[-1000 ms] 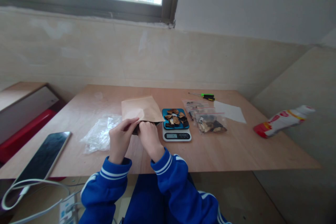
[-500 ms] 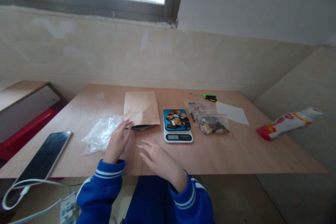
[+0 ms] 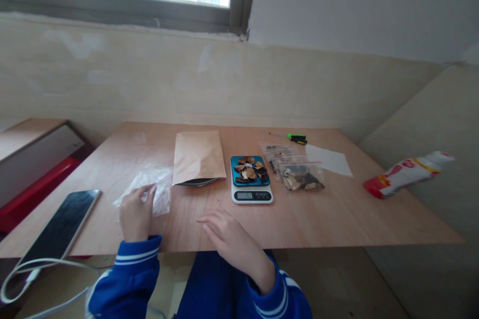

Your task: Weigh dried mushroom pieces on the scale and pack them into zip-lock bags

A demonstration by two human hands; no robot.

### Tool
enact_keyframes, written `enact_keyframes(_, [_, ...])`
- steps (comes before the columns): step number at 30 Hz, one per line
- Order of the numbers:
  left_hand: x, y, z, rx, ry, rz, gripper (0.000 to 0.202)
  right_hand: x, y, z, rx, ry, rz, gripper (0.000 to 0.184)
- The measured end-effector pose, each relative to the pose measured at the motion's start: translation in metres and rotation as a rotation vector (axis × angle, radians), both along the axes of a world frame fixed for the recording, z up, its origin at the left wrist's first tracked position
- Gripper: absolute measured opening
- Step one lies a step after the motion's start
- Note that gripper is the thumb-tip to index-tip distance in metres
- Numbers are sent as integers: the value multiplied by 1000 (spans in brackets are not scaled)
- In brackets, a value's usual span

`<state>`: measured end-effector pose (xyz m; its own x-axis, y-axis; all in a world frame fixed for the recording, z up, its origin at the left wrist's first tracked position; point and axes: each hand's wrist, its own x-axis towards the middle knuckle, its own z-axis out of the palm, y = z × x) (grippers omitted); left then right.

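My left hand is over the clear plastic bags on the table's left side, its thumb and forefinger pinched together on the top bag. My right hand hovers near the front edge, fingers loosely stretched and holding nothing. Ahead of it stands a white digital kitchen scale with a blue platform. Brown and dark dried slices are heaped on that platform. Between the bags and the scale lies a brown kraft paper pouch, its mouth gaping toward me.
Zip bags of dried slices lie right of the scale, beside white paper. Behind them are green-and-black screwdrivers. A red-and-white bottle stands at far right. A phone with a white cable occupies the left front.
My left hand has moved left from the pouch's mouth to the plastic bags, its fingers curling in. My right hand has lowered slightly toward me. The view has shifted a little.
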<state>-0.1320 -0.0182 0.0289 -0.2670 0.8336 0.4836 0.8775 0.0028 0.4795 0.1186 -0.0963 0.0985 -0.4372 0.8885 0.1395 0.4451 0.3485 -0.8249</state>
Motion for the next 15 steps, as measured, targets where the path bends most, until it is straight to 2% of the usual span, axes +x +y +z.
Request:
enact_keyframes(4, [40, -20, 31, 303, -45, 91, 26, -15, 5, 2, -33, 218, -149, 28])
enact_keyframes(7, [78, -36, 46, 376, -97, 49, 21, -32, 11, 2, -52, 404, -243, 31])
enact_keyframes(11, [117, -52, 51, 325, -186, -302, 29, -42, 17, 4, -79, 587, -338, 34])
enact_keyframes(15, [135, -60, 46, 228, -248, -597, 48, -26, 17, 7, -74, 619, -443, 36])
